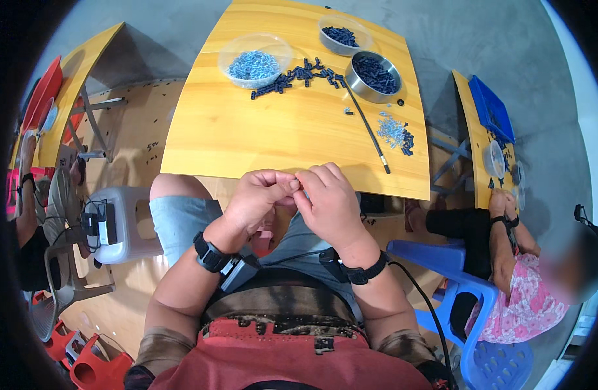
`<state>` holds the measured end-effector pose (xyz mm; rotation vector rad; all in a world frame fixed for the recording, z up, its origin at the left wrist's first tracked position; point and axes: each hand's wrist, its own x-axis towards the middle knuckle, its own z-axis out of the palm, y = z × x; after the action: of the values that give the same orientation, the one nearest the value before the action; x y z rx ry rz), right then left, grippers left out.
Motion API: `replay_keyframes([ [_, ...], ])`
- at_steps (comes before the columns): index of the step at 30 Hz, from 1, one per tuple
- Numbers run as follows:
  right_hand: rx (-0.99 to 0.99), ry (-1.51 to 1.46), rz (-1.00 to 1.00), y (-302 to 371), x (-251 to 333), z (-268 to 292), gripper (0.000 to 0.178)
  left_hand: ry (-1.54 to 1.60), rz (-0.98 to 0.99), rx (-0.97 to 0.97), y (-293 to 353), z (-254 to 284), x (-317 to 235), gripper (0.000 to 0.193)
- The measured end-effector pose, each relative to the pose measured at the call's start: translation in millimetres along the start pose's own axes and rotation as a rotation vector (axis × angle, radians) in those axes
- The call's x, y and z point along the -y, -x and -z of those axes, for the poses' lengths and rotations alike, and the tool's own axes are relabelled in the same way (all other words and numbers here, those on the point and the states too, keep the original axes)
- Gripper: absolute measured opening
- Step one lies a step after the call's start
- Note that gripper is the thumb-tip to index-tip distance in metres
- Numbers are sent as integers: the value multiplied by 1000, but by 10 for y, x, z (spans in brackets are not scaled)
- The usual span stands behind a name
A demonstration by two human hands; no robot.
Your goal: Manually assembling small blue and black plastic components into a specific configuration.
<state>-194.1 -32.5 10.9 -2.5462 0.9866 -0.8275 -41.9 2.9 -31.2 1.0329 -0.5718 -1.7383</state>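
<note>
Red shirt (266,364) below left hand (252,201) and right hand (331,201), meeting;
fingers (276,177) pinched together; any grasped piece's axis hidden; beyond, black rod (368,129) slants nearward-right across desk (247,136)

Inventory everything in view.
Tables: three, yellow, middle, left, right.
Clear bowls: several, transparent, all tables.
Metal bowl: one, silver, middle table.
Dark pieces: many, navy, bowls and loose.
Pale pieces: many, light blue, bowl and loose.
Stick: one, black, middle table.
Tray: one, blue, right table.
Tub: one, red, left table.
Chair: one or more, blue, right.
Grey chair: one, grey, far left.
Stool: one, whitish, left.
Small seats: several, red, lower left.
Co-workers: two, pink and dark tops, side edges.
Wristbands: two, black, own wrists.
Left hand: one, bare, near table edge.
Right hand: one, bare, beside it.
</note>
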Motion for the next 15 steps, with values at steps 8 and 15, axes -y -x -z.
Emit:
replay_keyframes([
  [8,41,21,61,-138,-28,-24,8,-19,54,-44,-41,81,-59,11],
  [15,47,-87,-44,-189,-110,13,17,-26,-9,-15,-173,82,-79,14],
])
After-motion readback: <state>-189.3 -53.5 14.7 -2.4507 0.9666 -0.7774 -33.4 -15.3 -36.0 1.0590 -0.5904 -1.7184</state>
